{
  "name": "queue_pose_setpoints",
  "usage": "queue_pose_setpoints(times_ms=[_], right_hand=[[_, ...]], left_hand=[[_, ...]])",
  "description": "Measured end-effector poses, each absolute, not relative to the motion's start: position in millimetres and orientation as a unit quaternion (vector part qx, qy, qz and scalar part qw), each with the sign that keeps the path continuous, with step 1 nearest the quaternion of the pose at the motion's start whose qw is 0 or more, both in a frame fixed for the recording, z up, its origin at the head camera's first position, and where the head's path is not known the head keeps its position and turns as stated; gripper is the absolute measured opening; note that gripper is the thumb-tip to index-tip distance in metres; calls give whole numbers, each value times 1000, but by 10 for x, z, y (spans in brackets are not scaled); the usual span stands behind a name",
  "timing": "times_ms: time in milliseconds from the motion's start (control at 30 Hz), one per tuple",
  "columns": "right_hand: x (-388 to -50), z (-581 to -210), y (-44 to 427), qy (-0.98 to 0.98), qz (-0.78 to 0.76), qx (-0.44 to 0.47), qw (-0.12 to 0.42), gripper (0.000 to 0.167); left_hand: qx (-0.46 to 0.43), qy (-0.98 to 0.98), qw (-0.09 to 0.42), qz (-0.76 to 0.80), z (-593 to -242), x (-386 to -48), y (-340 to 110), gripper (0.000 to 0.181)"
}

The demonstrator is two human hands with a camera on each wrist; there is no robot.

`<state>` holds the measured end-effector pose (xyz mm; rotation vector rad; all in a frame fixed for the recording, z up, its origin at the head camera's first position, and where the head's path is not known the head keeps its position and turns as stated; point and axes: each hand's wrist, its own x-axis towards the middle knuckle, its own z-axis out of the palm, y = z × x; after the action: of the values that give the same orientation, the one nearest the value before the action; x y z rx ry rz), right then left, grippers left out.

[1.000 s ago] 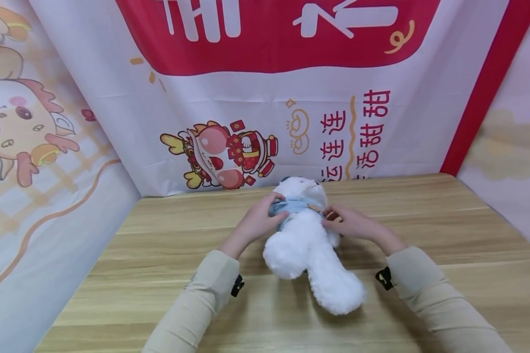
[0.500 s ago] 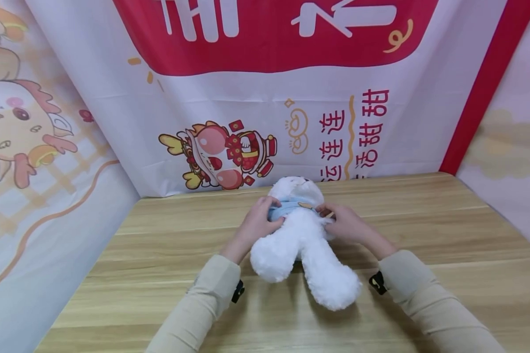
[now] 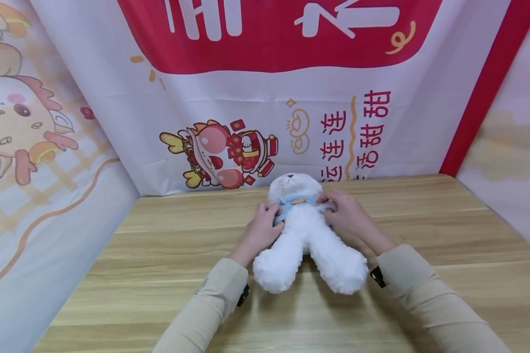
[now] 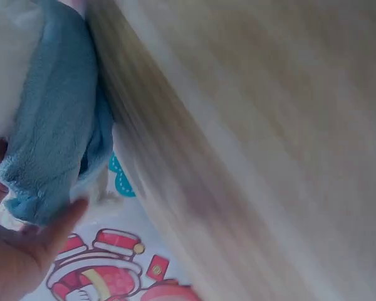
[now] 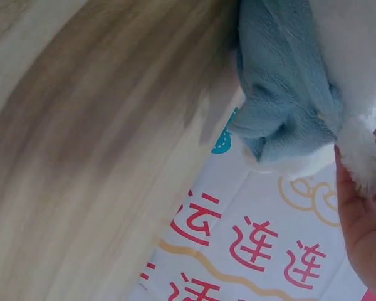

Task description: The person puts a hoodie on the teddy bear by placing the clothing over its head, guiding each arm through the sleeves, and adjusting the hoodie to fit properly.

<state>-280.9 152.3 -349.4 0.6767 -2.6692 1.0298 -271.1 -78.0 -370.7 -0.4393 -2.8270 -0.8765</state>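
A white plush toy (image 3: 306, 235) with a light blue top (image 3: 287, 208) lies face up on the wooden table, its head toward the back and its legs spread toward me. At its left side, my left hand (image 3: 261, 229) grips the toy by the blue cloth (image 4: 56, 119); thumb and fingers close around it in the left wrist view. My right hand (image 3: 348, 215) holds the toy's short white arm (image 5: 363, 157) between thumb and fingers, as the right wrist view shows. The toy's back is hidden.
Behind the table (image 3: 168, 255) hangs a white and red printed banner (image 3: 256, 88) that meets its back edge. Printed cloths (image 3: 31, 147) also stand along the left and right sides. A dark strap piece (image 3: 377, 277) hangs at the right cuff.
The plush toy has turned from a slant to lie nearly straight, with its face now more upward. Its legs have spread apart evenly. Both hands have stayed at its sides.
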Motion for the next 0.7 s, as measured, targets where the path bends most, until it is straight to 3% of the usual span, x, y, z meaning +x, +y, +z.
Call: queue_pose_setpoints(times_ms=[100,200,400,500,600,700], right_hand=[[-2840,-3483,1539,-903,344,247,77,28],[-2854,-3476,1538,-907,342,244,34,43],[-2852,-3471,1523,-913,335,228,-36,63],[-2846,-3460,1512,-918,327,216,-54,63],[-2841,-3446,1497,-925,317,198,-58,64],[-2834,-3431,1486,-930,311,184,-64,64]], left_hand=[[-179,-945,113,-250,-3686,-2717,-777,16],[-225,-935,131,-242,-3652,-2721,-776,25],[-204,-938,47,-277,-3554,-2691,-719,40],[-178,-950,14,-256,-3516,-2691,-664,61],[-171,-957,0,-236,-3497,-2692,-616,79],[-166,-957,0,-237,-3499,-2683,-579,80]])
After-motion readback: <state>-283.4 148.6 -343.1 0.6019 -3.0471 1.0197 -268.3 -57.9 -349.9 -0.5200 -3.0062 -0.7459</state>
